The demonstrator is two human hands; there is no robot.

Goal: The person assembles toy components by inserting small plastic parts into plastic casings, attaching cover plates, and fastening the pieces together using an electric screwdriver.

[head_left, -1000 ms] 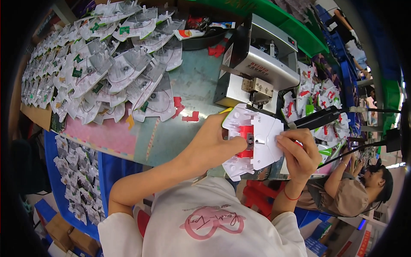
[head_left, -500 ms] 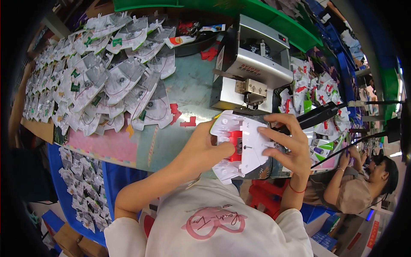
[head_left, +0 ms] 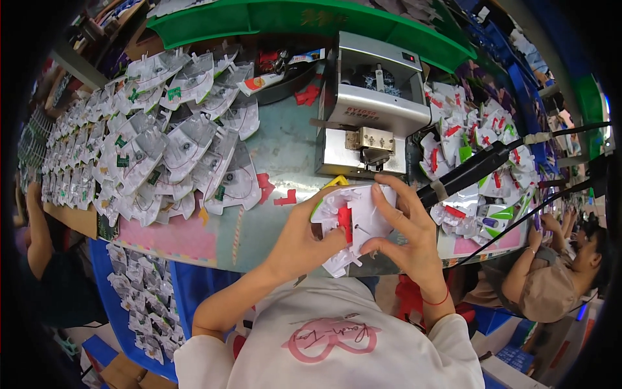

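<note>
Just in front of my chest, both hands hold a white plastic housing (head_left: 369,211) with a green edge and its inner side partly facing up. My left hand (head_left: 301,236) is closed around its left side, thumb pressed at a red plastic piece (head_left: 345,223) seated across the housing's middle. My right hand (head_left: 411,236) grips the right side, fingers over the far edge and thumb along the near one. Beyond the housing stands a silver screw feeder (head_left: 379,97). To the right hand's right is a black electric screwdriver (head_left: 473,170), apart from the fingers.
Clear-and-white housings (head_left: 188,142) with small green circuit boards are piled at left. Housings with red pieces (head_left: 499,129) lie at right. Loose red pieces (head_left: 285,197) and a black tray (head_left: 285,84) are on the table. A blue bin (head_left: 107,272) stands below left. Co-workers (head_left: 538,279) sit nearby.
The housing has turned and tilted slightly in my hands, and both hands have shifted a little left. My right fingers now reach further round its far edge. The head view has shifted.
</note>
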